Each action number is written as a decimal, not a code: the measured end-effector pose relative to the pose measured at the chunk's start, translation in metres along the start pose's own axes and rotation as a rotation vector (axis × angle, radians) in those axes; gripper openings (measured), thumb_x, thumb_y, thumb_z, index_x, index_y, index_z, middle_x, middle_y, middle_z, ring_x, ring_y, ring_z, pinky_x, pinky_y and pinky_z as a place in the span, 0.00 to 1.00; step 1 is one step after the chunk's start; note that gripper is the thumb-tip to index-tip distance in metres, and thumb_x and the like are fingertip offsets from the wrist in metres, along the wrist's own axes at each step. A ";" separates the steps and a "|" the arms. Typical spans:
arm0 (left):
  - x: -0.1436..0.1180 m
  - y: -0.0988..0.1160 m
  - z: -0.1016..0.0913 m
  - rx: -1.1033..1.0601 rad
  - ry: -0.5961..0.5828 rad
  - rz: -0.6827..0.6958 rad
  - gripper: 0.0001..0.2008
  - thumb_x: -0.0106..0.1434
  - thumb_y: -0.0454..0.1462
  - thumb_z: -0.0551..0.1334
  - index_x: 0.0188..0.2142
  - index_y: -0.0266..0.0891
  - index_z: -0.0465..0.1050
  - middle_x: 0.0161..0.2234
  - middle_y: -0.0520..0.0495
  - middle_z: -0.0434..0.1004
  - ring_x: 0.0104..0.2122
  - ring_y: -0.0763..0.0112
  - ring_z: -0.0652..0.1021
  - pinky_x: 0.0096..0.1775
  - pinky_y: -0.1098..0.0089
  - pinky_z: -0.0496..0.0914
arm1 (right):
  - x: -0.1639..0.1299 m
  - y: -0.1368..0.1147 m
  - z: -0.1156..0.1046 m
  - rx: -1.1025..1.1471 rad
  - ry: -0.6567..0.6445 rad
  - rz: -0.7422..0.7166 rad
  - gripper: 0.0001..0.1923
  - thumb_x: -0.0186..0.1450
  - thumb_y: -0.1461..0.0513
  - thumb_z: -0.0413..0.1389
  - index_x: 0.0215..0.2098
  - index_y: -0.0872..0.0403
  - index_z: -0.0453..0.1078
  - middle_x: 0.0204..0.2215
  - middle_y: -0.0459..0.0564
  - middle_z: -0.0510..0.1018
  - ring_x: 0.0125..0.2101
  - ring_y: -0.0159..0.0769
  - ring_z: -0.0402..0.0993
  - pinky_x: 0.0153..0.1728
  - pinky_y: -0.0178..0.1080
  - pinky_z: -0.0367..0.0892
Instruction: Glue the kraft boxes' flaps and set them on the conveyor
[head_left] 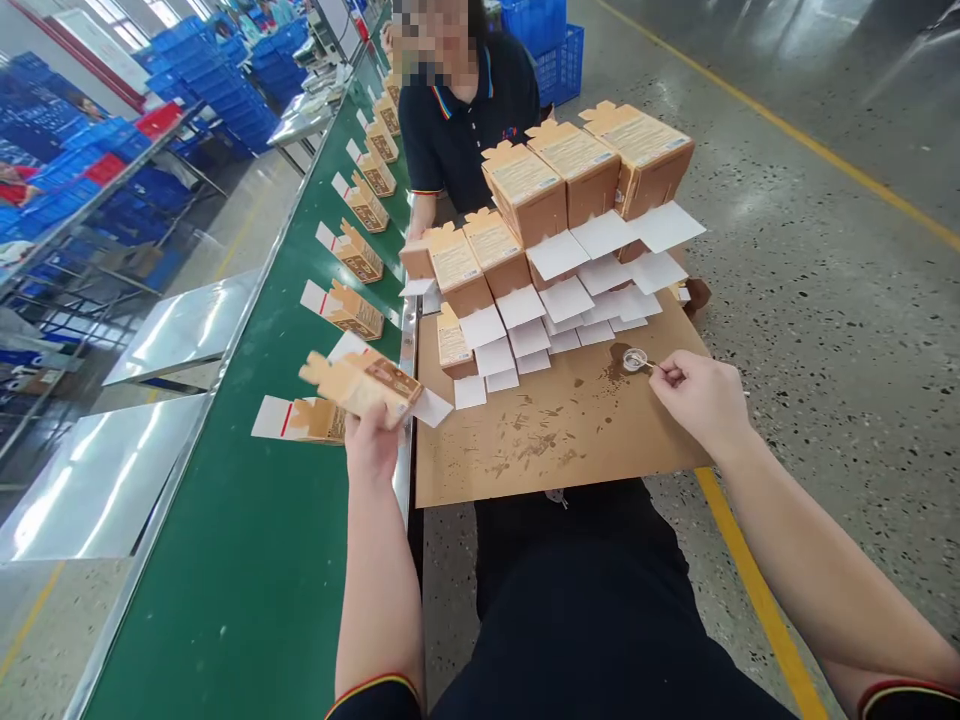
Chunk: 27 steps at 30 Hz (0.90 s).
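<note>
My left hand (373, 440) is closed round a brown printed carton (375, 385), held tilted above the green belt's edge with its end flaps sticking out. Behind it, another carton (319, 420) lies on the belt, partly covered. Over the cardboard-topped table (525, 460), my right hand (697, 392) pinches a thin stick (654, 366). The stick's far end reaches a small clear cup (634, 359), which sits on a dark wet patch. I cannot make out the stick's tip.
Stacked cartons (532, 190) with white flaps jutting out stand at the table's far side. The green conveyor (247, 540) runs along the left, carrying a row of cartons (360, 255). A co-worker (480, 120) is beyond the stack. Blue crates (559, 65) stand behind.
</note>
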<state>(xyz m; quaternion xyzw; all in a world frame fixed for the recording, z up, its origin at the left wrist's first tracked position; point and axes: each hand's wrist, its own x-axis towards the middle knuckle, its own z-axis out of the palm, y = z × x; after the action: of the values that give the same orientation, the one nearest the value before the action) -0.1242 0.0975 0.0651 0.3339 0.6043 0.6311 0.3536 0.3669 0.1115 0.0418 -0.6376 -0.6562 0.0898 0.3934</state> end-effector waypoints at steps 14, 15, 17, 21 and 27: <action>-0.109 -0.041 0.049 0.116 -0.084 -0.134 0.43 0.46 0.52 0.87 0.57 0.44 0.75 0.59 0.34 0.85 0.59 0.45 0.86 0.62 0.47 0.80 | -0.068 -0.067 0.027 0.318 -0.116 -0.145 0.10 0.72 0.61 0.62 0.31 0.48 0.78 0.24 0.45 0.82 0.21 0.35 0.77 0.23 0.37 0.75; -0.109 -0.041 0.049 0.134 -0.081 -0.133 0.43 0.47 0.52 0.87 0.57 0.44 0.75 0.59 0.34 0.84 0.59 0.45 0.86 0.62 0.47 0.80 | -0.076 -0.076 0.033 0.342 -0.121 -0.150 0.11 0.72 0.62 0.61 0.30 0.48 0.77 0.23 0.45 0.81 0.21 0.34 0.77 0.23 0.37 0.75; -0.110 -0.041 0.047 0.158 -0.088 -0.126 0.44 0.46 0.50 0.88 0.58 0.45 0.74 0.58 0.35 0.84 0.60 0.45 0.85 0.62 0.48 0.80 | -0.082 -0.085 0.040 0.357 -0.095 -0.150 0.12 0.72 0.63 0.61 0.29 0.48 0.75 0.22 0.44 0.80 0.20 0.33 0.75 0.24 0.36 0.75; -0.114 -0.046 0.042 0.132 -0.084 -0.087 0.46 0.44 0.53 0.88 0.58 0.44 0.73 0.57 0.35 0.85 0.58 0.44 0.86 0.61 0.46 0.80 | -0.056 -0.061 0.022 0.221 0.047 -0.104 0.09 0.72 0.61 0.62 0.32 0.48 0.78 0.25 0.46 0.82 0.23 0.36 0.78 0.26 0.38 0.75; -0.113 -0.052 0.043 0.105 -0.119 -0.108 0.46 0.46 0.52 0.87 0.59 0.44 0.72 0.59 0.35 0.83 0.60 0.45 0.85 0.62 0.47 0.80 | -0.009 -0.006 -0.004 -0.098 0.021 -0.003 0.14 0.71 0.56 0.62 0.27 0.47 0.69 0.23 0.50 0.78 0.25 0.39 0.76 0.28 0.40 0.70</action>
<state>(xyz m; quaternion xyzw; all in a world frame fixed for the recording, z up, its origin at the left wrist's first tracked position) -0.0262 0.0249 0.0154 0.3561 0.6316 0.5575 0.4042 0.3638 0.1010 0.0439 -0.6559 -0.6567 0.0505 0.3687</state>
